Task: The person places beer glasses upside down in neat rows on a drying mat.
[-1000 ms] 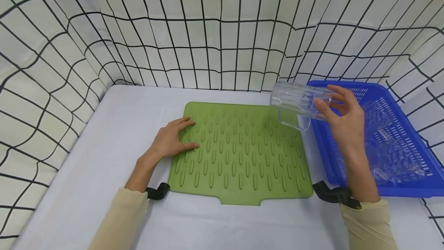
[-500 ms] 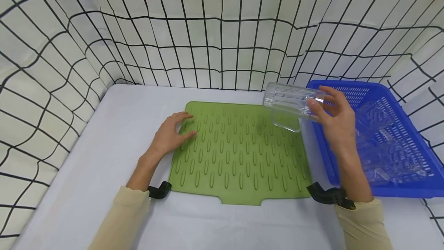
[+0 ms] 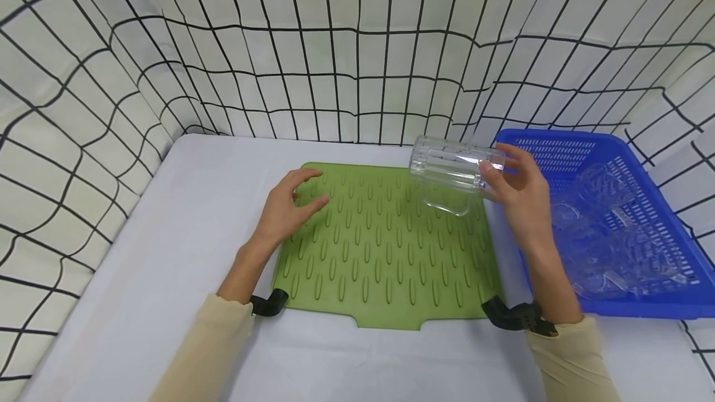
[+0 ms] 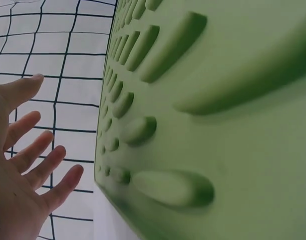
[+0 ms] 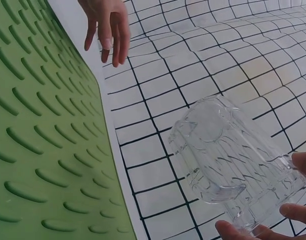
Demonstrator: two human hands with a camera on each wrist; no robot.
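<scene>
Mug (image 3: 447,163) | shifted left over mat (image 3: 385,247) | right hand (image 3: 522,197) grips it | left hand (image 3: 283,211) loose

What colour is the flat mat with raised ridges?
The flat ridged mat is green; the head view shows it best.

The place looks like a small lab booth, its white tabletop (image 3: 195,197) hemmed on three sides by black-gridded white cloth (image 3: 371,54)

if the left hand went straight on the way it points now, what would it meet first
Probably the clear mug in the right hand: in the head view the left hand points across the green mat toward it. Heights are hard to judge, so it could pass under the mug.
</scene>
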